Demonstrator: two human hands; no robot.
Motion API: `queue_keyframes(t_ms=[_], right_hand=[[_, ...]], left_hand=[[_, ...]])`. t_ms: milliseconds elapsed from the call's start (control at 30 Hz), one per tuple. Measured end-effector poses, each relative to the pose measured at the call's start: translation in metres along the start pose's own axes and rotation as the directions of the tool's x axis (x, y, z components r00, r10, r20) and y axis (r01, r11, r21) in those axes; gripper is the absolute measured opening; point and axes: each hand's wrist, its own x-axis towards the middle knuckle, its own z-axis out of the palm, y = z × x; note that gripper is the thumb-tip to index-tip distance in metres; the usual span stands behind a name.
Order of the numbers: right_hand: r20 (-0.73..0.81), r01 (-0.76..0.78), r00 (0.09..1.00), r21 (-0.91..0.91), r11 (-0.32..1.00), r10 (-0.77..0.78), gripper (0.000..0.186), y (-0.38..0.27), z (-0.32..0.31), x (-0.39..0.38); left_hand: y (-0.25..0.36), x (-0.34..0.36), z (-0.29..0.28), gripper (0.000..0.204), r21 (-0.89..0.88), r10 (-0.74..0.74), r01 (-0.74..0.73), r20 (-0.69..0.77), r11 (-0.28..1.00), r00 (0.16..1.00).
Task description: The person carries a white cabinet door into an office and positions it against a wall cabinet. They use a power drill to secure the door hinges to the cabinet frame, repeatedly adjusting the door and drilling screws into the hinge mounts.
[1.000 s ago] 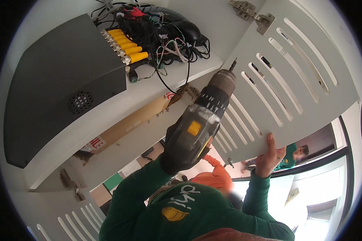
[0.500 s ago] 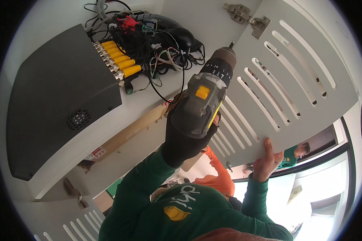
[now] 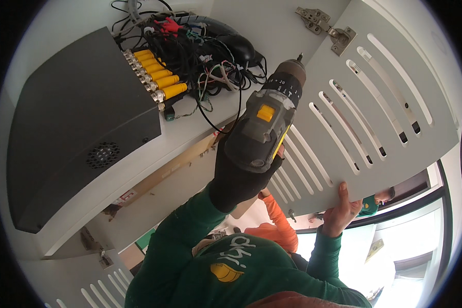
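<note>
Drill (image 3: pixel 264 120) is up nearer the hinge (image 3: pixel 336 34) vs 1 s ago, L hand (image 3: pixel 241 179) fingers wrapped round it. R hand (image 3: pixel 339 214) grips slotted door (image 3: pixel 372 110) by its lower edge; best kept steady, bit (image 3: pixel 301 56) straight. Cable tangle (image 3: pixel 210 56) & dark box (image 3: pixel 77 123) crowd the shelf (image 3: pixel 190 126); loose loop (image 3: pixel 226 133) hangs nr drill, a snag risk.

I am looking into a white cabinet (image 3: pixel 267 25), where a white shelf (image 3: pixel 133 164) is slanting across the view, its front edge bending toward the rim. At the lower left a grey slotted door (image 3: pixel 61 274) is showing in part. Beneath, a pinkish floor (image 3: pixel 249 220) is peeking through in a small patch. At the lower right, strong white light (image 3: pixel 416 231) is washing out detail beside a curving dark frame (image 3: pixel 442 205); I am not managing to tell whether that is a window.
</note>
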Motion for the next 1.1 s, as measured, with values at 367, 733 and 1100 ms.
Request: queue_keyframes(t_ms=[367, 733, 1100], right_hand=[[-0.033, -0.002, 0.999, -0.012, 1.0, 0.001, 0.028, -0.003, 0.003, -0.003], [-0.018, 0.002, 1.0, -0.015, 1.0, -0.003, 0.023, -0.003, -0.002, -0.006], [0.004, 0.015, 1.0, -0.027, 1.0, -0.015, 0.023, -0.003, -0.004, -0.005]], left_hand=[[0.041, 0.055, 0.001, 0.037, -0.182, -0.076, 0.047, -0.155, 0.982, 0.985], [0.06, 0.127, -0.022, 0.029, -0.149, 0.244, -0.262, -0.125, 0.954, 0.962], [0.05, 0.147, -0.016, 0.023, 0.057, 0.329, -0.325, -0.069, 0.944, 0.942]])
